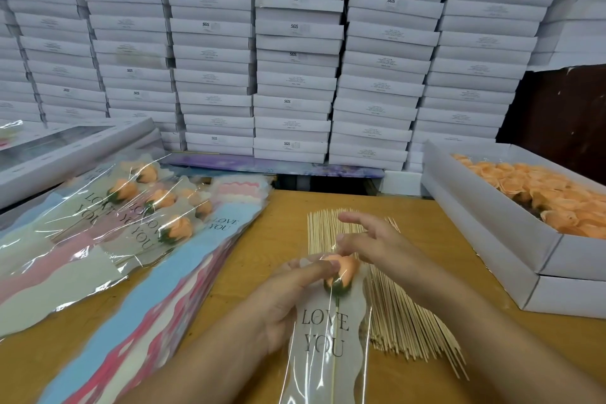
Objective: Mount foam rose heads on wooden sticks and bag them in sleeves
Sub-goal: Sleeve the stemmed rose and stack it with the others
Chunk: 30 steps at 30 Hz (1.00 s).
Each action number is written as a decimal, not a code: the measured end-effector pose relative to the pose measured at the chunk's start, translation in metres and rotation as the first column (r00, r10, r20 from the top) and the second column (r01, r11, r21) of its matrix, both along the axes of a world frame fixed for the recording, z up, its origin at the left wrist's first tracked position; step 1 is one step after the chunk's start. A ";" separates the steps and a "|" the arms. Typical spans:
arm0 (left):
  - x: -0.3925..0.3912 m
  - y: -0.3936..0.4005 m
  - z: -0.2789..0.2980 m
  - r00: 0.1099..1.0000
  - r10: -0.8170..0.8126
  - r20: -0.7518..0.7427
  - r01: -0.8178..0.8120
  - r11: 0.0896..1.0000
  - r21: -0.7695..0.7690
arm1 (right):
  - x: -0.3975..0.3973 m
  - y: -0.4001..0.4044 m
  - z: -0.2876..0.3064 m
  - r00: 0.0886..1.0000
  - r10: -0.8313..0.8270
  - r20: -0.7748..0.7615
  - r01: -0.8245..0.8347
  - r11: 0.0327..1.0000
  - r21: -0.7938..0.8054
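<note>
An orange foam rose head (341, 269) on a thin wooden stick (333, 354) sits inside a clear sleeve (326, 334) printed "LOVE YOU". My left hand (288, 298) grips the sleeve beside the rose, fingers reaching to the flower. My right hand (370, 239) pinches the sleeve's top edge just above the rose, other fingers spread. Loose wooden sticks (403, 315) lie in a fanned pile under and right of my hands.
Several bagged roses (157, 207) lie on a stack of empty coloured sleeves (141, 315) at left. A white box of orange rose heads (557, 200) stands at right. White cartons (295, 52) are stacked high along the back. A windowed box (65, 147) sits far left.
</note>
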<state>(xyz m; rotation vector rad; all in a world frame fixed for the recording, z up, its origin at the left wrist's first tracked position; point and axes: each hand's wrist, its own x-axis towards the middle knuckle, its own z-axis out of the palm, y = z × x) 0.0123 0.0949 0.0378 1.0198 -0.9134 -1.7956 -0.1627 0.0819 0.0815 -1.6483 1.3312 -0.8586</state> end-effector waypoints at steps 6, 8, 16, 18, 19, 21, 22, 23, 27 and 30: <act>0.000 0.000 0.000 1.000 0.021 -0.005 -0.021 1.000 -0.010 | -0.008 -0.001 0.002 0.999 0.042 -0.017 -0.041 0.998 0.047; 0.000 0.001 0.000 1.000 0.013 -0.007 -0.013 1.000 -0.015 | -0.009 -0.002 0.002 0.999 0.045 -0.013 -0.044 0.998 0.055; 0.002 0.001 0.001 0.999 -0.013 0.039 0.013 1.000 -0.008 | -0.009 -0.002 0.003 0.994 0.078 -0.071 -0.073 0.994 0.078; 0.002 0.003 0.003 0.999 -0.017 0.042 0.017 1.000 0.007 | -0.011 -0.001 0.005 0.992 0.102 -0.075 -0.095 0.991 0.090; 0.001 0.003 0.003 0.999 -0.023 0.046 0.022 1.000 0.011 | -0.012 0.000 0.005 0.990 0.115 -0.077 -0.108 0.991 0.084; 0.001 0.005 0.005 0.998 -0.018 0.062 0.018 1.000 0.004 | -0.013 0.003 0.007 0.992 0.118 -0.051 -0.117 0.993 0.031; 0.001 0.005 0.006 0.997 0.002 0.078 -0.002 1.000 0.002 | -0.014 0.003 0.007 0.996 0.090 -0.017 -0.090 0.996 -0.006; 0.001 0.004 0.007 0.996 0.029 0.088 -0.029 1.000 0.005 | -0.014 0.003 0.006 0.999 0.038 0.025 -0.037 0.999 -0.038; 0.004 -0.001 0.010 0.993 0.098 0.068 -0.099 0.995 0.012 | -0.011 0.006 -0.001 0.982 -0.103 0.162 0.093 0.994 0.064; 0.005 0.001 0.013 0.995 0.052 0.090 -0.055 0.998 0.025 | -0.007 0.014 -0.008 0.979 -0.010 0.202 -0.037 0.973 0.228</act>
